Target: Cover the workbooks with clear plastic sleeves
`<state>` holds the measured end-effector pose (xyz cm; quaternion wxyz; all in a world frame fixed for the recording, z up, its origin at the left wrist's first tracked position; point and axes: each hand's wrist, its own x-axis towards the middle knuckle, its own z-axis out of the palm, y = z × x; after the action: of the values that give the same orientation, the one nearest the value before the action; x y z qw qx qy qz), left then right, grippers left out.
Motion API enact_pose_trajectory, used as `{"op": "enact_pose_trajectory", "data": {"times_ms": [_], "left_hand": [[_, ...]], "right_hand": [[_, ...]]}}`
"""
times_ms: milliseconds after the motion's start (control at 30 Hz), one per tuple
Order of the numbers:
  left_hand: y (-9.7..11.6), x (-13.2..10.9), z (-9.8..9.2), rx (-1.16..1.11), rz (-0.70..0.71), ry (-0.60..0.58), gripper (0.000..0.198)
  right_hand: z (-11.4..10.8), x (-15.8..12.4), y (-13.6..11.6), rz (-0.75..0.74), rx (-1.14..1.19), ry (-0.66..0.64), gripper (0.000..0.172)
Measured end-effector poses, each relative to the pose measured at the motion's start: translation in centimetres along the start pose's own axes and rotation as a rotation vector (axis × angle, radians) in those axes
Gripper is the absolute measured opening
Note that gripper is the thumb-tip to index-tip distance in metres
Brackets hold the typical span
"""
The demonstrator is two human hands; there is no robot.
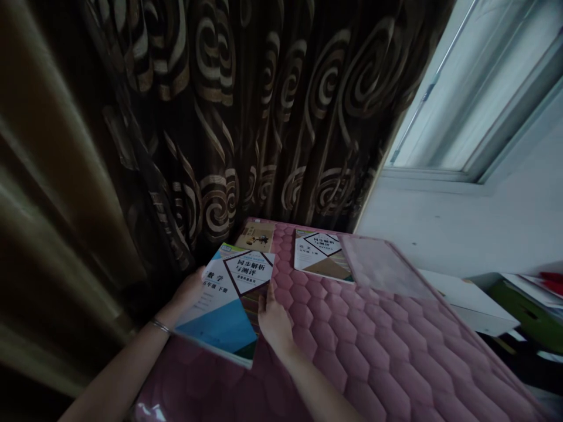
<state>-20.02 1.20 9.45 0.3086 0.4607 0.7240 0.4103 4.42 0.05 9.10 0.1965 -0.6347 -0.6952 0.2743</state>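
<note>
A workbook (231, 299) with a white and blue cover and Chinese print is tilted above the near left part of a pink quilted surface. My left hand (190, 295), with a bracelet at the wrist, grips its left edge; the fingertips are partly hidden. At the right edge, my right hand (275, 321) holds the same workbook, fingers along its side. Just behind it lies a brown-covered book (255, 235), partly covered by the workbook. Farther right, a second workbook (323, 255) with a white and brown cover rests flat on the quilted surface.
Dark curtains (281, 117) with swirl patterns hang behind and left of the pink quilted surface (352, 351). A pale flat sheet (382, 266) lies at its far right. Beyond the right edge are a white box (470, 302) and a green item (528, 313). A window (466, 88) is at upper right.
</note>
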Motion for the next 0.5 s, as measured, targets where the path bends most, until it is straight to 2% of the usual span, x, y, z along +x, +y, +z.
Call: {"op": "enact_pose_trajectory", "data": {"times_ms": [100,233,367,500], "left_hand": [[0.1,0.7,-0.6,-0.041,-0.025,-0.065,0.029],[-1.0,0.9,-2.4,-0.069,-0.063,-0.066,0.05],[-3.9,-1.1,-4.1,0.021,-0.009,-0.053,0.069],[-6.6,-3.5,-4.1,0.068,0.043,-0.03,0.091]], "right_hand": [[0.3,0.2,0.2,-0.01,0.043,0.009,0.059],[0.3,0.2,0.9,-0.051,0.102,0.015,0.059],[0.4,-0.6,1.9,-0.132,0.124,-0.014,0.065],[1.0,-2.0,2.3,-0.216,0.113,-0.036,0.063]]}}
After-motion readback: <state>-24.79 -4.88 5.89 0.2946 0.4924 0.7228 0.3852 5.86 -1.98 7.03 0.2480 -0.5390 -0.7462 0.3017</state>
